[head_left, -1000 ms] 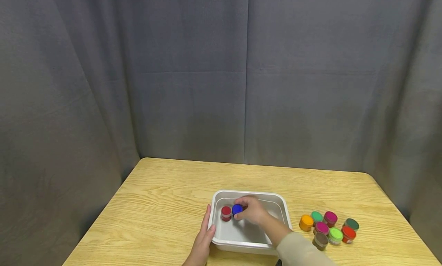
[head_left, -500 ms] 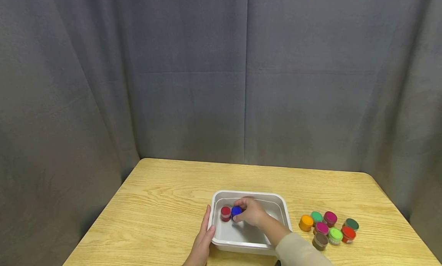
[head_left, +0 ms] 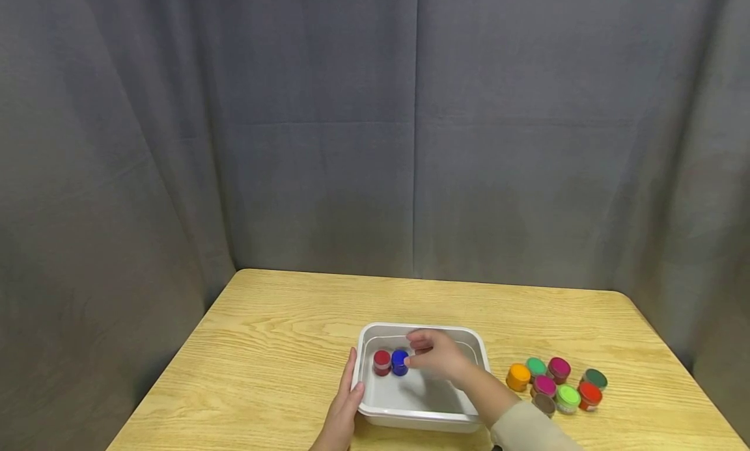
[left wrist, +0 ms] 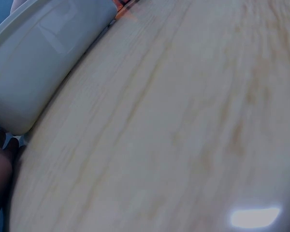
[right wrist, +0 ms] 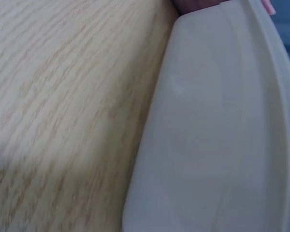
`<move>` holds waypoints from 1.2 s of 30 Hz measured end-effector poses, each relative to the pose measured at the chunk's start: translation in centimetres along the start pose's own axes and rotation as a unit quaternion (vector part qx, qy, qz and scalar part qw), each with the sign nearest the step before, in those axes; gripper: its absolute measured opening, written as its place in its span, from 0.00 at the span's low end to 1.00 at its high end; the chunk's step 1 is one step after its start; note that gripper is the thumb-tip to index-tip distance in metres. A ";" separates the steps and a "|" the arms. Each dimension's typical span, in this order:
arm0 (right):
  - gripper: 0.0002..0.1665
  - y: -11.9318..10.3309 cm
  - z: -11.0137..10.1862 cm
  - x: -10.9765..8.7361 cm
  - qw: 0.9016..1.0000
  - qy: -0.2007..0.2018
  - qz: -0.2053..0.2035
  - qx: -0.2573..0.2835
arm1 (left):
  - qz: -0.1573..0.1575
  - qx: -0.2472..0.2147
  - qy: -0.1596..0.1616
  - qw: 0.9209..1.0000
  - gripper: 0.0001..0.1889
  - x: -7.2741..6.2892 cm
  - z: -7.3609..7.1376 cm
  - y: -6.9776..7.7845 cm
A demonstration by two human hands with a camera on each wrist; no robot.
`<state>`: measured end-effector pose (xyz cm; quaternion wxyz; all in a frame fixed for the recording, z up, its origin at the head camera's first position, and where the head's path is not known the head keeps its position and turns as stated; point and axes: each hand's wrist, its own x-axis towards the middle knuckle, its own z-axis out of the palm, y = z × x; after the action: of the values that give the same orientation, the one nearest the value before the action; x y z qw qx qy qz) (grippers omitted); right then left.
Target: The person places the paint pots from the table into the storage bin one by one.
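Note:
A white plastic tray [head_left: 422, 420] stands near the front of the table. Inside it, a red-lidded paint jar [head_left: 382, 362] and a blue-lidded paint jar [head_left: 398, 361] sit upright side by side near the left wall. My right hand [head_left: 439, 358] is over the tray, just right of the blue jar, its fingers loosely spread with nothing visible between them; its thumb overlaps the jar's edge in this view. At the tray's left side, my left hand [head_left: 342, 409] holds the tray, thumb at the rim and fingers along the outer wall. The left wrist view shows dark fingertips [left wrist: 10, 142] by the tray's bottom corner.
To the right of the tray, several small jars stand clustered: orange [head_left: 518, 377], bright green [head_left: 567, 399], red [head_left: 590, 395], dark green [head_left: 594, 379], brown [head_left: 543, 405] and others. A wooden table [head_left: 281, 347] carries everything. Grey curtains [head_left: 328, 145] close off the back and sides.
My right hand has let go of the blue jar and drawn back to the right. The blue jar has shifted slightly left, nearer the red one. My left hand stays at the tray.

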<state>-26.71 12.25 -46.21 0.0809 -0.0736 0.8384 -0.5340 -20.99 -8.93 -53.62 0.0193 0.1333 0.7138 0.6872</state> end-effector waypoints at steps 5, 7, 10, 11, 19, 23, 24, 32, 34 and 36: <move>0.28 -0.6 -1.2 -0.7 1.000 0.001 0.003 -0.003 | -0.003 0.002 0.003 1.000 0.31 0.0 0.0 0.1; 0.27 -0.8 -1.6 -1.0 1.000 0.011 0.006 -0.013 | 0.002 0.005 0.005 1.000 0.31 0.0 0.0 0.1; 0.26 -1.1 -2.3 -1.5 0.999 0.028 0.005 -0.026 | 0.014 0.008 0.009 1.000 0.31 0.0 0.0 0.0; 0.25 -1.2 -2.6 -1.7 0.999 0.032 0.006 -0.027 | 0.016 0.007 0.009 1.000 0.31 0.0 0.0 0.0; 0.28 -1.3 -4.8 -3.3 0.999 0.049 0.008 -0.008 | 0.008 -0.002 0.011 1.000 0.31 0.1 0.0 -0.1; 0.29 -0.8 -6.1 -4.2 0.999 0.053 0.009 -0.006 | 0.011 -0.004 0.006 1.000 0.31 0.1 0.0 0.0; 0.29 -0.7 -6.4 -4.4 0.998 0.055 0.013 -0.008 | 0.013 -0.003 0.006 1.000 0.31 0.1 0.0 0.0; 0.30 0.2 -8.7 -6.1 0.996 0.082 0.021 -0.025 | 0.019 0.008 0.008 1.000 0.31 0.1 0.0 0.0; 0.30 0.6 -9.3 -6.5 0.995 0.091 0.021 -0.029 | 0.018 0.009 0.008 1.000 0.31 0.1 0.0 -0.1; 0.31 1.1 -9.9 -6.9 0.994 0.098 0.023 -0.031 | 0.018 0.009 0.007 1.000 0.31 0.0 0.0 -0.1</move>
<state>-22.13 22.93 -42.65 0.0082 -0.0040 0.8600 -0.5102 -21.03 -8.89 -53.69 0.0010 0.1414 0.7178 0.6817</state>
